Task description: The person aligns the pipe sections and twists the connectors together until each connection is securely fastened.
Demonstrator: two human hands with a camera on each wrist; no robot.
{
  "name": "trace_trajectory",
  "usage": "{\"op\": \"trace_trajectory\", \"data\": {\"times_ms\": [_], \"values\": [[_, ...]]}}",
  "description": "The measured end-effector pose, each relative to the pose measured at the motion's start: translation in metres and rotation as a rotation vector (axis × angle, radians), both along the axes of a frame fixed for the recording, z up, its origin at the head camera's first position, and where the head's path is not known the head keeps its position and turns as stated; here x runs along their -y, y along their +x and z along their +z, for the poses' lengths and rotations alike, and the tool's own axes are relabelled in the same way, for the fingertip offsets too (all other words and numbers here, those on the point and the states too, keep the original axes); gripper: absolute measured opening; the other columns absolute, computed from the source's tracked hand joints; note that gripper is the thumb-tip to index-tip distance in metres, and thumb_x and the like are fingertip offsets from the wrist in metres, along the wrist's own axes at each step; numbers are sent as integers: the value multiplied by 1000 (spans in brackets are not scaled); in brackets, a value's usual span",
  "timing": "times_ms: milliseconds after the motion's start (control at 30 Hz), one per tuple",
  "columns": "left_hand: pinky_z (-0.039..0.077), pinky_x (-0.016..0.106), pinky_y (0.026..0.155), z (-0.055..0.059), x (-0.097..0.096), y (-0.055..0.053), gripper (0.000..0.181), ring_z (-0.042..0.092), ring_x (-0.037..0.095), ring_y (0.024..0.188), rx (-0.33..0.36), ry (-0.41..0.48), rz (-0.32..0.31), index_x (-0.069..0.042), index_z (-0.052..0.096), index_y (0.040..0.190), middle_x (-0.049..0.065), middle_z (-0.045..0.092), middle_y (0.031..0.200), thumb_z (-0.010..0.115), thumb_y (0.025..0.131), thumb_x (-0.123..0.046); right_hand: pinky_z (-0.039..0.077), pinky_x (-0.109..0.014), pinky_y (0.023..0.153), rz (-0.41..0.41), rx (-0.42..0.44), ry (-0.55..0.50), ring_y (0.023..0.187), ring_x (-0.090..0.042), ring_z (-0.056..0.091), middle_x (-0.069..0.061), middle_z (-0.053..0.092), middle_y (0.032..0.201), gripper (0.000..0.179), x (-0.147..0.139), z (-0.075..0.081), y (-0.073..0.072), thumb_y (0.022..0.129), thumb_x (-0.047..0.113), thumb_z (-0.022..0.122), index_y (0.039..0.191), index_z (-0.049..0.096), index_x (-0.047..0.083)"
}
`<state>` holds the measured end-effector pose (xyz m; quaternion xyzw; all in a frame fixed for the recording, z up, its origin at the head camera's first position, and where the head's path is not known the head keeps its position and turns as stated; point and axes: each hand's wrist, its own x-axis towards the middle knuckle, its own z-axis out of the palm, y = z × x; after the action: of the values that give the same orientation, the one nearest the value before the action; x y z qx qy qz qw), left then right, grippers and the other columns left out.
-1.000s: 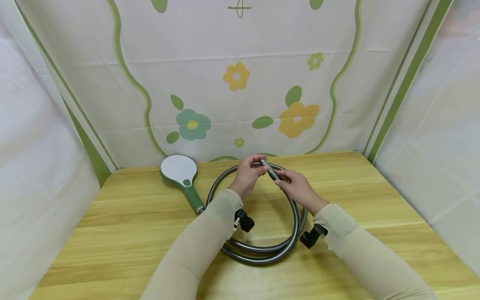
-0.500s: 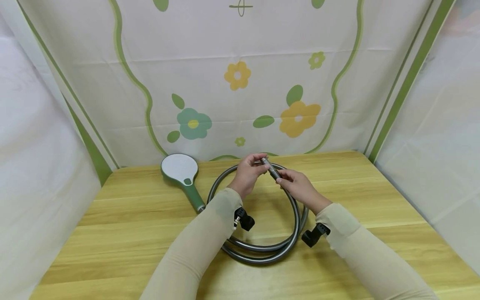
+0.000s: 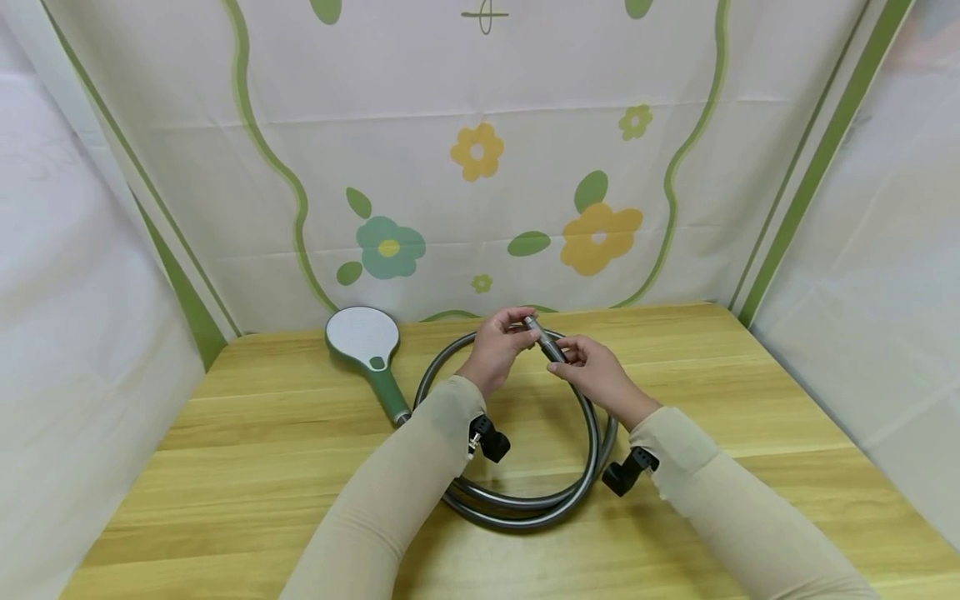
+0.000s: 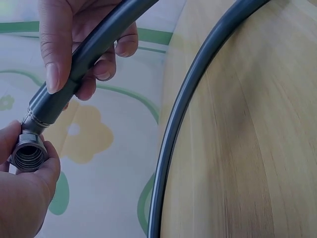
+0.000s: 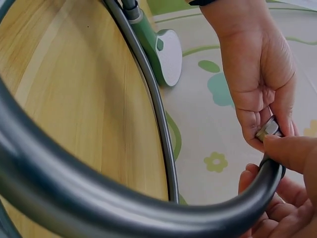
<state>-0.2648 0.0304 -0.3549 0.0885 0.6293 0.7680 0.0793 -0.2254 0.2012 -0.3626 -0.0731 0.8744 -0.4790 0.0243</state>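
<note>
A grey shower hose [image 3: 596,442] lies coiled on the wooden table, with one end raised. My left hand [image 3: 495,350] pinches the metal threaded nut [image 4: 28,153] at that end between thumb and fingers. The nut's hollow mouth faces the left wrist camera. Just behind it, my right hand [image 3: 600,379] grips the hose by its dark end sleeve [image 4: 54,99], thumb on one side and fingers on the other. A green shower head [image 3: 386,392] with a white face [image 3: 363,335] is joined to the hose's other end and lies face up to the left.
The hose coil spreads over the middle of the wooden table [image 3: 247,483], beneath both forearms. A floral curtain [image 3: 315,150] hangs along the table's back edge, with white sheets at both sides. Black wrist cameras [image 3: 491,442] hang below the sleeves.
My right fingers shift slightly on the hose sleeve, the index finger lifting a little. The left hand stays on the nut. The head view drifts very slightly.
</note>
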Motion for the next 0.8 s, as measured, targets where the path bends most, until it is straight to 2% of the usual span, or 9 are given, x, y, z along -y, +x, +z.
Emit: {"op": "trace_trajectory", "data": {"times_ms": [400, 633, 800], "values": [[47, 41, 98, 2, 0, 2, 34, 57, 19, 104, 8, 4, 7, -1, 59, 124, 11, 58, 124, 62, 91, 5, 47, -30, 67, -14, 0, -36, 82, -22, 58, -12, 62, 98, 36, 2, -1, 0, 93, 18, 65, 123, 55, 1], [49, 37, 95, 1, 1, 0, 34, 57, 19, 103, 6, -7, 8, -2, 60, 125, 11, 58, 125, 62, 91, 4, 46, -30, 66, -16, 5, -46, 89, -35, 59, -11, 63, 94, 34, 4, 0, 0, 94, 17, 64, 123, 56, 1], [49, 36, 95, 3, 1, 0, 35, 57, 21, 107, 4, -12, 9, -3, 60, 125, 10, 57, 127, 62, 91, 3, 46, -31, 66, -16, 8, -40, 85, -29, 61, -14, 64, 95, 34, 4, 1, 0, 95, 18, 63, 124, 57, 3]]}}
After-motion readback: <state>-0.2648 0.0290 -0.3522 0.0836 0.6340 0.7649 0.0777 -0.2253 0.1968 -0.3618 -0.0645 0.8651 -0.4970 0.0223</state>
